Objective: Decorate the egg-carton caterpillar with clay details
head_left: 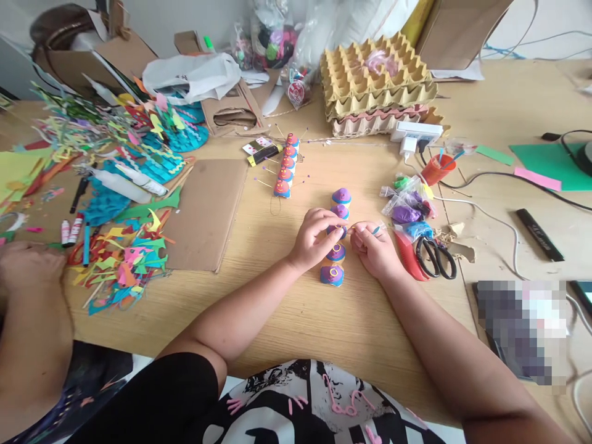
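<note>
A row of egg-carton cups covered in purple and blue clay [332, 275] lies in front of me, with yellow rings on the nearer cups. My left hand [315, 239] is closed at the middle cup, its thumb and fingers against the row. On the row's right side, my right hand [372, 248] pinches a thin tool with a blue end [376, 230]. A tiny yellow piece shows at its fingertips, close to the middle cup. Beyond my left hand stands a second row of cups in red and blue [287, 165], with pins sticking out at its sides.
Left lie a cardboard sheet [206, 213], paper scraps [132, 259] and glue bottles [121, 185]; another person's hand [30, 268] rests there. Right are scissors [435, 258], bagged clay [409, 209], an orange cup [437, 171] and cables. Egg trays [377, 80] stack behind, near a power strip [417, 131].
</note>
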Demonstrator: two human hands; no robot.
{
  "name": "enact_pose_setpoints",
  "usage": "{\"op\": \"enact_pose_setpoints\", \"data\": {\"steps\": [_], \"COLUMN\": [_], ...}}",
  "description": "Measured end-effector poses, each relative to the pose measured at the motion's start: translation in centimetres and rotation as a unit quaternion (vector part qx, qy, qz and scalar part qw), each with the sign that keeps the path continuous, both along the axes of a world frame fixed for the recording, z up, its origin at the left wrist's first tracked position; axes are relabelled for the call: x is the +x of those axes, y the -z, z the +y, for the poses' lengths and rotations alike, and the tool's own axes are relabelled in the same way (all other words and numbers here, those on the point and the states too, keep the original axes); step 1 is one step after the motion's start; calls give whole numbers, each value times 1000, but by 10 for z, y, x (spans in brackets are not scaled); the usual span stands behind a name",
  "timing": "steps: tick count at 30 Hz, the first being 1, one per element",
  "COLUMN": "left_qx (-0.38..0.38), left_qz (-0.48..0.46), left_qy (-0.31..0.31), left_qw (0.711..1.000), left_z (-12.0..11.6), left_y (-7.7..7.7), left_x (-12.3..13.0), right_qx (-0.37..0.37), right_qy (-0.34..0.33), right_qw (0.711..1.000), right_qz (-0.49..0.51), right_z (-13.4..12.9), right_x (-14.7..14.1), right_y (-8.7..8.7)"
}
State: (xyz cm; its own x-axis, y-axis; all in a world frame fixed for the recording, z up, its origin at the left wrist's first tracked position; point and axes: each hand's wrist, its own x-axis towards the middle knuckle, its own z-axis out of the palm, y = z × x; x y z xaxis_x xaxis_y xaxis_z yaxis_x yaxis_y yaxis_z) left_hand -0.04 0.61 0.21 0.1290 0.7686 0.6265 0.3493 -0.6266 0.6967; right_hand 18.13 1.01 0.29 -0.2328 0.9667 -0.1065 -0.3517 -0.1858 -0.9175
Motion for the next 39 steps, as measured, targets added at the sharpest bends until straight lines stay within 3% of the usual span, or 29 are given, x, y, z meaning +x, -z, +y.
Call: {"op": "enact_pose_setpoints", "data": {"steps": [22,32,39], "left_qx": [8,1,6], "left_qz": [4,12,12], "left_qy": [-10,-11,-1], "left_qw": [1000,1000,1000], "left_z": [0,-3,-4], "left_y": [1,-2,-2], "left_x": [0,1,1], "right_qx": [18,13,13], "right_qy": [-26,2,-9], "right_qw": [999,999,999], "right_qz": [-25,-39,-29], "right_z": [-1,-3,-3], "right_x": [1,-2,-2], "right_y": [5,-1,6]}}
